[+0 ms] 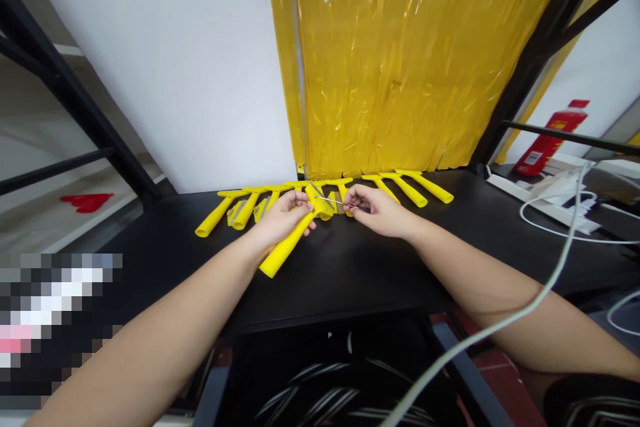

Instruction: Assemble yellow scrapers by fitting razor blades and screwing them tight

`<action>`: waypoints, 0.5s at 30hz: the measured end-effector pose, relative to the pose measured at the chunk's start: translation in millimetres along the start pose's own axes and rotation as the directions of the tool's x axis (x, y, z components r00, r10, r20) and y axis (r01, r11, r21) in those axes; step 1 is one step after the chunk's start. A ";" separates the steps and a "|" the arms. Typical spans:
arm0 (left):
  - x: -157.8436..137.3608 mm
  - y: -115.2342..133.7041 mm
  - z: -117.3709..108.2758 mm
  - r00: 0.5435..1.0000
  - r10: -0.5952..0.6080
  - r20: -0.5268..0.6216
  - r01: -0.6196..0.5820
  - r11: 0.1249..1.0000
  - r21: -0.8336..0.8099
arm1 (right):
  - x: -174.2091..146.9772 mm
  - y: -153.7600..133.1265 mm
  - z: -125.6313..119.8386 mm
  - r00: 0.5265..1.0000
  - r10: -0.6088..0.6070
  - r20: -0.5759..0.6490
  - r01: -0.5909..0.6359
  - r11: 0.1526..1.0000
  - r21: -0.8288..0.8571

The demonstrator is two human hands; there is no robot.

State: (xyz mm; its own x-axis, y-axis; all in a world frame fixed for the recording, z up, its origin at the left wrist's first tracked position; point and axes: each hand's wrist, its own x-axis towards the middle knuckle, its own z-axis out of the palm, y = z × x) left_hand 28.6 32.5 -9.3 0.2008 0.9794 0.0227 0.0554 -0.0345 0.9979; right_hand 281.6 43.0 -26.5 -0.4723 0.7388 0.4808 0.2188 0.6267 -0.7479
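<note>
My left hand (287,219) is closed around a yellow scraper (286,250), with its hollow tube handle slanting down to the left. The scraper's wide head, with a grey metal strip on it, points up and away. My right hand (376,211) grips a small screwdriver (336,201), its handle mostly hidden in the fingers. The thin metal shaft reaches left, and its tip meets the scraper head near a screw. Behind both hands lies a row of similar yellow scrapers (215,215), several with metal pieces beside their handles.
The black table (340,273) backs onto a white panel (200,67) and a yellow plastic curtain (400,67). A red bottle (550,140) stands at the right near white parts. A pale cable (500,330) crosses over my right forearm. Red pieces (87,201) lie on a left shelf.
</note>
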 end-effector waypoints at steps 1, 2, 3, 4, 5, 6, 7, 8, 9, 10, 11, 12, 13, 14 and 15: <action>-0.3 0.2 0.3 1.000 0.001 0.000 -0.001 1.000 0.002 | 0.0 0.0 -0.1 1.000 0.001 0.001 -0.001 1.000 -0.004; -0.7 0.3 0.6 1.000 0.005 0.002 -0.005 1.000 0.005 | -0.1 -0.1 -0.1 1.000 0.002 0.001 -0.002 1.000 -0.009; -1.0 0.3 0.8 1.000 0.013 0.002 -0.013 1.000 0.010 | -0.1 0.0 -0.2 1.000 0.005 0.003 -0.005 1.000 -0.012; -1.2 0.1 1.0 1.000 0.024 0.002 -0.024 1.000 0.018 | -0.1 0.1 -0.3 1.000 0.008 0.005 -0.008 1.000 -0.012; -1.4 -0.3 1.1 0.999 0.037 0.001 -0.037 0.999 0.028 | -0.1 0.5 -0.4 1.000 0.010 0.007 -0.010 1.000 -0.010; -1.4 -1.0 0.9 0.999 0.052 -0.002 -0.052 0.998 0.038 | 0.0 1.1 -0.6 1.000 0.012 0.005 -0.012 1.000 -0.010; -1.2 -1.8 0.6 0.998 0.070 -0.004 -0.070 0.996 0.048 | 0.1 1.9 -0.9 1.000 0.013 -0.003 -0.013 1.000 -0.015; -1.0 -2.9 0.1 0.996 0.089 -0.004 -0.089 0.994 0.059 | 0.4 2.8 -1.2 1.000 0.011 -0.017 -0.012 1.000 -0.027; -0.7 -3.9 -0.5 0.994 0.109 -0.002 -0.108 0.992 0.071 | 0.7 3.7 -1.5 0.999 0.008 -0.037 -0.010 0.999 -0.044; -0.5 -5.0 -1.3 0.992 0.127 0.003 -0.127 0.988 0.083 | 1.2 4.6 -1.8 0.998 0.004 -0.061 -0.008 0.998 -0.061; -0.2 -6.0 -2.0 0.990 0.144 0.010 -0.144 0.985 0.095 | 1.7 5.2 -2.2 0.997 0.003 -0.082 -0.008 0.997 -0.072; -0.1 -6.8 -2.7 0.988 0.156 0.016 -0.156 0.982 0.106 | 2.2 5.6 -2.4 0.995 0.006 -0.097 -0.013 0.997 -0.072; 0.0 -7.4 -3.3 0.987 0.162 0.021 -0.164 0.980 0.117 | 2.8 5.6 -2.7 0.995 0.016 -0.100 -0.022 0.998 -0.056; 0.0 -7.7 -3.7 0.986 0.165 0.023 -0.167 0.978 0.126 | 3.3 5.3 -2.9 0.995 0.033 -0.095 -0.036 0.999 -0.031; -0.1 -7.7 -4.0 0.986 0.166 0.022 -0.167 0.977 0.135 | 3.7 4.8 -3.0 0.995 0.053 -0.085 -0.053 0.999 -0.002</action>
State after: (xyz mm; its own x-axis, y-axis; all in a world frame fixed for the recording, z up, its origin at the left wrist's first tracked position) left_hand 24.2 33.5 -16.7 0.2283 0.9556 0.1865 0.1522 -0.2242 0.9626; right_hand 283.5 49.6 -26.9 -0.3854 0.7892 0.4781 0.2448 0.5870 -0.7717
